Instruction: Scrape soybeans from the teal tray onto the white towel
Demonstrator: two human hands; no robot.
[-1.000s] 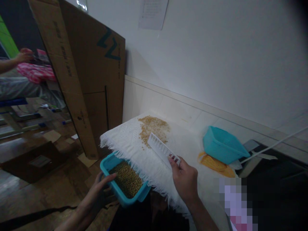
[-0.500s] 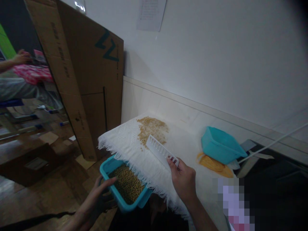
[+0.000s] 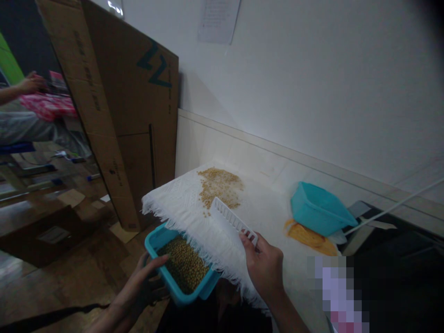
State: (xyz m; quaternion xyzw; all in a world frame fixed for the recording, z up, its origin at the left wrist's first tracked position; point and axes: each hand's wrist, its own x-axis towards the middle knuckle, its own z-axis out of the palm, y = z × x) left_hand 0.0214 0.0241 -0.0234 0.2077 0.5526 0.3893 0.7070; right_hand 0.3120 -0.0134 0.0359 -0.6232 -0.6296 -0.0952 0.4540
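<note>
My left hand [image 3: 147, 277] grips the near left rim of a blue plastic basin [image 3: 178, 296], thumb over the edge. Inside the basin lie many yellowish soybeans [image 3: 185, 266], and its far side is tucked under the fringed edge of a white tablecloth [image 3: 180, 194]. In my right hand [image 3: 265, 263] is a white slotted plastic strip [image 3: 232, 219], pinched at its near end and slanting away to the left. Its far end rests by a scattered patch of soybeans [image 3: 222, 185] on the cloth.
A second blue basin [image 3: 321, 208] stands at the right of the table beside a yellow-orange cloth-like bundle [image 3: 310, 237]. A tall cardboard box [image 3: 138, 111] rises at the left, and a white wall closes the back. Another person's hand [image 3: 33, 83] shows at far left.
The strip's far end has dipped slightly toward me, and my right hand has shifted a little. My left hand and the basin stay almost still.
</note>
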